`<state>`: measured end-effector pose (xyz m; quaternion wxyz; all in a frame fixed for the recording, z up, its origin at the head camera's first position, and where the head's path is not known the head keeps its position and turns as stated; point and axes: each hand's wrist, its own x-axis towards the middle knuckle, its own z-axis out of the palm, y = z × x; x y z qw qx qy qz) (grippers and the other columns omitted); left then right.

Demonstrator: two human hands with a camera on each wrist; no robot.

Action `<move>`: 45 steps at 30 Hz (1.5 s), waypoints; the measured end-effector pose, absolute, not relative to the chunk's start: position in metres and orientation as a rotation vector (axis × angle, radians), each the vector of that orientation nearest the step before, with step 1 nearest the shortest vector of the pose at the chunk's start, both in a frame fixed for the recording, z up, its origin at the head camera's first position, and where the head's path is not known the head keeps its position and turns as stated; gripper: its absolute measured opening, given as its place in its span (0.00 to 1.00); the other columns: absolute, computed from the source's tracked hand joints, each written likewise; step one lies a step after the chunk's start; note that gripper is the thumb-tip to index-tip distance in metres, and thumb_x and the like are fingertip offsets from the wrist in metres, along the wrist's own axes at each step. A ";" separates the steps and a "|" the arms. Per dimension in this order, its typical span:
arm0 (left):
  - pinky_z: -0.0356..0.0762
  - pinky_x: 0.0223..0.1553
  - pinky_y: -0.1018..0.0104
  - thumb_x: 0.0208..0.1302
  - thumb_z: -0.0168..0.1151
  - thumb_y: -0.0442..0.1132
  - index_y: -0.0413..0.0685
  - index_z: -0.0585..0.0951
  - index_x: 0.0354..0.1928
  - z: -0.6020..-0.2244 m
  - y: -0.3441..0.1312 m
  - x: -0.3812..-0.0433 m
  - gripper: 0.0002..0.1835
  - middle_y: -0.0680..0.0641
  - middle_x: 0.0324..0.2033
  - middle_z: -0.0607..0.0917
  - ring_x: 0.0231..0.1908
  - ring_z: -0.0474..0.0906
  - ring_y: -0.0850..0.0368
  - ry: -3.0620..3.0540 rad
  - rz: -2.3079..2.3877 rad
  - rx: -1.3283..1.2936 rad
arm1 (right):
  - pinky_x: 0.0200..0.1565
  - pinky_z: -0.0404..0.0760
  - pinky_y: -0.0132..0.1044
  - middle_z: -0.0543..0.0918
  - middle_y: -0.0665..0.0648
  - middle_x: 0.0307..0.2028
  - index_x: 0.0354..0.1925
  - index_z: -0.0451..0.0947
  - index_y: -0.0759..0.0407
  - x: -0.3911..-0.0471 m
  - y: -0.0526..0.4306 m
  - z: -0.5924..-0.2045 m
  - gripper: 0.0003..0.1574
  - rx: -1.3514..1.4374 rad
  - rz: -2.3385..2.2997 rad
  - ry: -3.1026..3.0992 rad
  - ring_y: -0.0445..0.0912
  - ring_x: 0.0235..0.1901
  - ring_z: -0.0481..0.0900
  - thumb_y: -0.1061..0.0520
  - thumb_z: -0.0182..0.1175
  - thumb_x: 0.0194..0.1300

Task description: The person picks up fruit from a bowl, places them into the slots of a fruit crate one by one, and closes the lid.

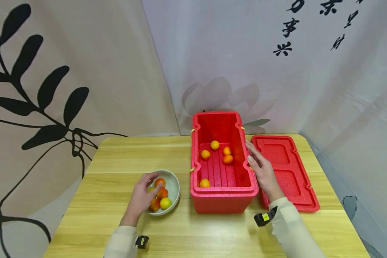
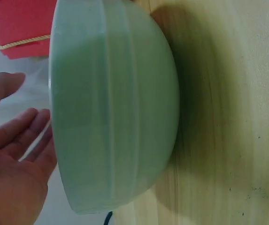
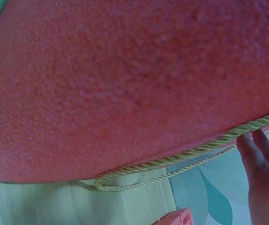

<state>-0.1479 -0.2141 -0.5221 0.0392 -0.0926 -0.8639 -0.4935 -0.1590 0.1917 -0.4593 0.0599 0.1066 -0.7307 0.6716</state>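
My left hand [image 1: 144, 195] hovers over the left side of a pale green bowl [image 1: 175, 184], thumb apart from the loosely bent fingers. Small round fruits fill part of the bowl, among them a red-orange fruit [image 1: 162, 193] and a yellow fruit [image 1: 166, 203]. No fruit shows in the grasp, and the left wrist view has the fingers [image 2: 19, 133] beyond the bowl's rim. Against the right wall of a red foam box [image 1: 224, 204] rests my right hand [image 1: 263, 172], its fingers extended. Several orange fruits [image 1: 214, 145] lie scattered on the box's floor.
Right of the box, a red lid [image 1: 288, 168] lies flat on the wooden table [image 1: 129, 157]. Twisted yellow cord [image 3: 186, 154] runs along the box's side in the right wrist view. Printed curtains [image 1: 122, 71] hang behind the table.
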 end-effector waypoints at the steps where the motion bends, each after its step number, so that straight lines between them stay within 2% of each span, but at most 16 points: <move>1: 0.70 0.60 0.46 0.62 0.67 0.30 0.32 0.75 0.58 -0.523 -0.214 -0.148 0.23 0.36 0.54 0.77 0.56 0.74 0.40 -2.675 -1.480 -0.270 | 0.54 0.75 0.32 0.60 0.56 0.73 0.73 0.60 0.63 -0.159 0.192 -0.460 0.31 0.327 2.033 -2.210 0.51 0.71 0.57 0.60 0.50 0.76; 9: 0.72 0.58 0.44 0.63 0.67 0.34 0.34 0.75 0.60 -0.528 -0.212 -0.147 0.24 0.38 0.53 0.77 0.55 0.74 0.37 -2.817 -1.273 -0.170 | 0.54 0.75 0.32 0.61 0.55 0.73 0.72 0.61 0.62 -0.160 0.191 -0.459 0.31 0.331 2.022 -2.222 0.52 0.71 0.57 0.60 0.51 0.75; 24: 0.74 0.55 0.47 0.59 0.69 0.30 0.30 0.75 0.57 -0.540 -0.209 -0.150 0.24 0.36 0.52 0.76 0.50 0.76 0.40 -2.843 -1.165 -0.182 | 0.56 0.73 0.31 0.61 0.55 0.73 0.72 0.61 0.64 -0.160 0.191 -0.459 0.30 0.353 2.003 -2.228 0.50 0.71 0.57 0.61 0.51 0.75; 33: 0.71 0.58 0.45 0.58 0.69 0.29 0.29 0.77 0.53 -0.547 -0.208 -0.150 0.21 0.35 0.51 0.76 0.52 0.74 0.38 -2.864 -1.011 -0.234 | 0.56 0.74 0.31 0.60 0.55 0.73 0.72 0.61 0.64 -0.161 0.191 -0.462 0.30 0.368 2.015 -2.213 0.49 0.71 0.57 0.61 0.51 0.75; 40: 0.71 0.57 0.44 0.60 0.67 0.32 0.31 0.78 0.52 -0.547 -0.201 -0.153 0.19 0.35 0.51 0.76 0.52 0.73 0.37 -2.928 -0.862 -0.210 | 0.56 0.74 0.31 0.61 0.56 0.73 0.72 0.61 0.65 -0.162 0.192 -0.462 0.30 0.362 2.003 -2.214 0.49 0.71 0.57 0.61 0.51 0.75; 45: 0.73 0.55 0.45 0.59 0.67 0.33 0.31 0.78 0.52 -0.547 -0.199 -0.159 0.20 0.35 0.49 0.76 0.49 0.75 0.38 -2.953 -0.866 -0.150 | 0.54 0.75 0.31 0.61 0.56 0.73 0.72 0.61 0.64 -0.161 0.193 -0.462 0.30 0.340 2.010 -2.210 0.50 0.71 0.57 0.61 0.51 0.75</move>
